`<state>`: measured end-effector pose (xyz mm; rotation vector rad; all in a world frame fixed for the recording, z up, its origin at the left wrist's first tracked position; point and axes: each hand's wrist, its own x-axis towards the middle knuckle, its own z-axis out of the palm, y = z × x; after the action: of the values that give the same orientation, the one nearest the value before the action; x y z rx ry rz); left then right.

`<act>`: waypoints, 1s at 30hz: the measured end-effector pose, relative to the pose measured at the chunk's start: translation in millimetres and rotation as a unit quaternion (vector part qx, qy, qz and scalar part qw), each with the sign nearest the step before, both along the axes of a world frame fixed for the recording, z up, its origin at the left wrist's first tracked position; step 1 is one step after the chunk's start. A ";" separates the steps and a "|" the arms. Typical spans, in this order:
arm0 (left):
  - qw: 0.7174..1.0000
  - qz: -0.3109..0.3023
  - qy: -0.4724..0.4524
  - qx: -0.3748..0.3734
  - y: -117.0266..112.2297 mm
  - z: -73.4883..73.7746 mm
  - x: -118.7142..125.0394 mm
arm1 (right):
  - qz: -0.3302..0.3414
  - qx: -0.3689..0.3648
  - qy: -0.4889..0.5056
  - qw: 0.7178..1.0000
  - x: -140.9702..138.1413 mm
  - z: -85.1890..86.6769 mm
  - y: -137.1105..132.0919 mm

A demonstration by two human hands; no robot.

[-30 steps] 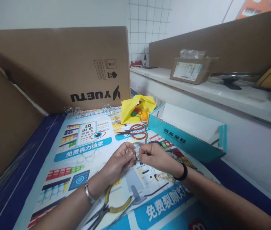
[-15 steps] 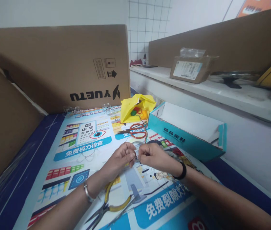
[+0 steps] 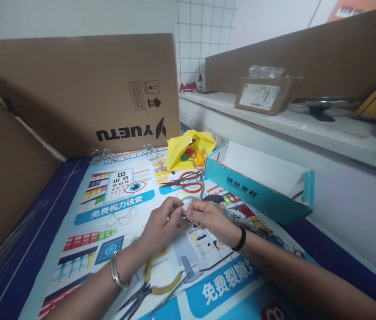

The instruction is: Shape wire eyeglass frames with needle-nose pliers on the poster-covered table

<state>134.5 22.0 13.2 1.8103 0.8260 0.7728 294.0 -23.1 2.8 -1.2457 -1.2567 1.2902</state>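
Note:
My left hand (image 3: 161, 222) and my right hand (image 3: 207, 218) meet over the printed poster (image 3: 117, 195), fingertips pinched together on a thin wire piece (image 3: 186, 209) too small to make out clearly. The left wrist wears a silver bangle, the right a black band. Yellow-handled pliers (image 3: 151, 284) lie on the poster under my left forearm. Red-handled scissors (image 3: 184, 180) lie just beyond my hands.
A teal shoebox lid (image 3: 257, 191) sits to the right. A yellow bag (image 3: 189, 149) with coloured bits stands behind the scissors. A big cardboard box (image 3: 81, 93) walls off the back, with cardboard on the left. A white ledge (image 3: 307, 129) carries a parcel (image 3: 264, 95).
Both hands have shifted slightly left and nearer to me, staying pinched together. My right wrist has turned a little. Nothing else on the table moved.

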 end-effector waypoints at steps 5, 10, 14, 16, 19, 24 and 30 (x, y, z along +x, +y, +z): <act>0.999 0.024 -0.011 0.034 0.1 1.0 -2.7 | 0.004 -0.006 0.039 0.999 3.0 -2.2 0.6; 0.991 0.041 0.057 0.113 0.3 4.4 -4.8 | 0.001 -0.019 0.078 0.997 7.7 -7.4 3.0; 0.988 0.049 0.085 0.123 -1.7 9.8 -3.4 | 0.003 -0.007 0.061 0.998 7.4 -6.0 3.1; 0.988 0.054 0.091 0.116 -3.6 11.4 -1.9 | 0.014 0.010 0.048 0.999 5.4 -4.6 2.3; 0.988 0.062 0.090 0.108 -6.4 12.0 -0.1 | 0.037 0.041 0.026 0.998 2.3 -4.1 1.2; 0.985 0.043 0.104 0.130 -5.3 12.4 -0.8 | 0.035 0.042 0.040 0.998 4.5 -5.3 1.5; 0.966 0.001 0.165 0.199 -0.4 15.1 -5.6 | 0.004 0.048 0.140 0.989 10.6 -8.0 3.8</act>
<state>128.9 21.6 28.4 2.3421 0.9330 0.6803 304.7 -19.3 -5.2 -0.9544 -1.1075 1.3419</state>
